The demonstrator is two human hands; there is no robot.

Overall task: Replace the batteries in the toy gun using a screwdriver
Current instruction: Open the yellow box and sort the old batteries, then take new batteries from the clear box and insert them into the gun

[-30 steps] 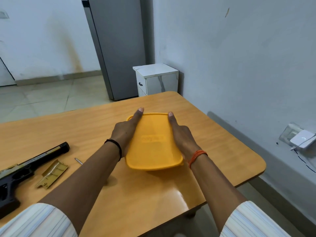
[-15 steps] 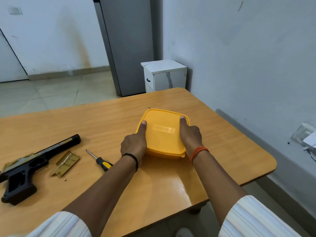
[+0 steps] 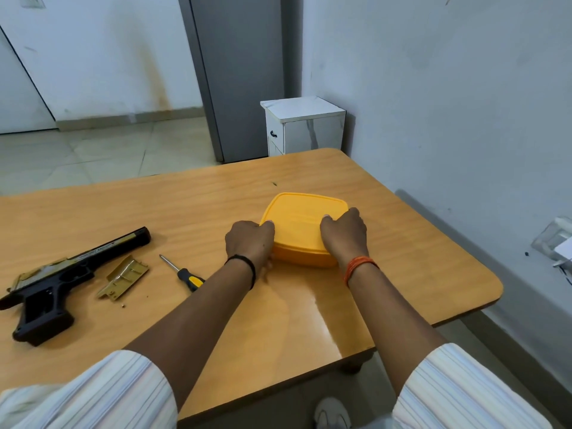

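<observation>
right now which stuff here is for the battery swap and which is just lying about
For the job: toy gun, its removed battery cover, screwdriver, small screw, yellow lidded box held by left hand and right hand.

Just around: white cabinet, grey fridge.

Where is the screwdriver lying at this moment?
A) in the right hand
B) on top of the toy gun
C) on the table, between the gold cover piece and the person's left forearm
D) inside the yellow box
C: the screwdriver lies on the table, right of the gold cover piece and beside the left forearm, held by neither hand.
</observation>
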